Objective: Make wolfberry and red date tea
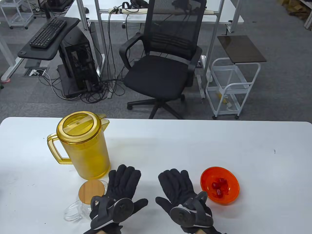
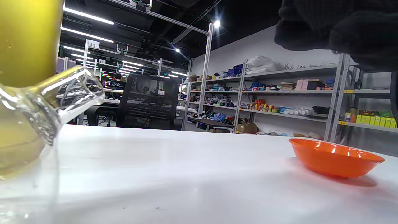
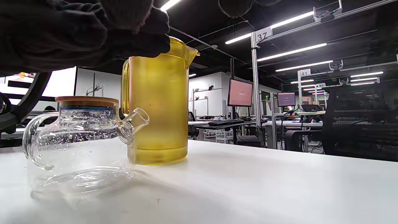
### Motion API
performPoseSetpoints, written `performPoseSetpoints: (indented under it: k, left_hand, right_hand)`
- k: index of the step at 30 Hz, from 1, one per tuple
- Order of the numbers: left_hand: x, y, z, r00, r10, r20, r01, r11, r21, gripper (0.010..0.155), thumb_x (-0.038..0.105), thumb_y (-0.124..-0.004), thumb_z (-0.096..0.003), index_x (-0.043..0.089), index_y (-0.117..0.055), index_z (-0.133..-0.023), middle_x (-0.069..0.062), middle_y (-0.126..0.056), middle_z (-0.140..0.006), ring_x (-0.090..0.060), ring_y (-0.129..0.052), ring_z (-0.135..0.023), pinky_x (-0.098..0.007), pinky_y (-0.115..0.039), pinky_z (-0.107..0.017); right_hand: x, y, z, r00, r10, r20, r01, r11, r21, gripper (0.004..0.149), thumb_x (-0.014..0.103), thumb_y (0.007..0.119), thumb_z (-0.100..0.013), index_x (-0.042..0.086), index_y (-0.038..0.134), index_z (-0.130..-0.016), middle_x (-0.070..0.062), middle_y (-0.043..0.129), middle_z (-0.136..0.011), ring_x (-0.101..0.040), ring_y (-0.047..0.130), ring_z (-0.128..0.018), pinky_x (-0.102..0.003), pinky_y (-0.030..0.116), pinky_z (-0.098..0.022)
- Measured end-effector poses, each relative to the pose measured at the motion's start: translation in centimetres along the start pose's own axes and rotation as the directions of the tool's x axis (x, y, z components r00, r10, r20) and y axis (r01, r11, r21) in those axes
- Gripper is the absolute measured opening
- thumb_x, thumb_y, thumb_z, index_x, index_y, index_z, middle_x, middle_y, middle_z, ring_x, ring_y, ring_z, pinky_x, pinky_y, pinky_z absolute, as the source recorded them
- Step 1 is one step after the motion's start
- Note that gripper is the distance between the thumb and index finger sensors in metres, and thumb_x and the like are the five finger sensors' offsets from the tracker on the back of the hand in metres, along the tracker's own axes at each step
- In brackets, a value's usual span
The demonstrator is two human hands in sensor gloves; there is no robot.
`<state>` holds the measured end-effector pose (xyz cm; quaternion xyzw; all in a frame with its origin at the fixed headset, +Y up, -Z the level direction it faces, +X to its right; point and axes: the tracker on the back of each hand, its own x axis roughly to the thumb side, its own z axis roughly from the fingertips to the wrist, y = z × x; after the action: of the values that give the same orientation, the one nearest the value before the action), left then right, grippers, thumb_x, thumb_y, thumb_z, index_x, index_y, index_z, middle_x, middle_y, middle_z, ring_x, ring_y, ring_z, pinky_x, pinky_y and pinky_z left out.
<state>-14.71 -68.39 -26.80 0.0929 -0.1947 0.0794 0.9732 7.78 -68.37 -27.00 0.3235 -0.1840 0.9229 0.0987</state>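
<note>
A clear glass teapot (image 1: 80,206) with a bamboo lid (image 1: 91,191) stands at the table's front left; it also shows in the right wrist view (image 3: 80,149), and its spout shows in the left wrist view (image 2: 62,99). Behind it stands a yellow plastic pitcher (image 1: 84,143) with its lid on, also seen in the right wrist view (image 3: 158,102). An orange bowl (image 1: 219,185) with red dates and wolfberries sits at the front right, also in the left wrist view (image 2: 334,158). My left hand (image 1: 121,187) lies flat, fingers spread, beside the teapot. My right hand (image 1: 176,186) lies flat left of the bowl. Both hold nothing.
The white table (image 1: 170,146) runs wide behind the hands. Beyond its far edge stand a black office chair (image 1: 163,65), a white wire cart (image 1: 230,90) and a desk with a keyboard (image 1: 48,33).
</note>
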Motion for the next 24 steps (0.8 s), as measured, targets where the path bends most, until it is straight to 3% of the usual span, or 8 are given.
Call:
performPoseSetpoints:
  k: [24]
  left_hand:
    - [-0.31, 0.08, 0.17, 0.999, 0.024, -0.027, -0.023, 0.999, 0.023, 0.095, 0.067, -0.067, -0.0479, 0.021, -0.024, -0.120, -0.010, -0.036, -0.128, -0.043, -0.032, -0.120, -0.055, -0.020, -0.086]
  right_hand:
    - [-0.30, 0.01, 0.01, 0.998, -0.059, 0.016, 0.060, 0.996, -0.059, 0.075, 0.044, 0.069, -0.055, 0.003, 0.041, -0.111, -0.027, 0.055, -0.107, -0.052, 0.057, -0.096, -0.067, 0.039, -0.072]
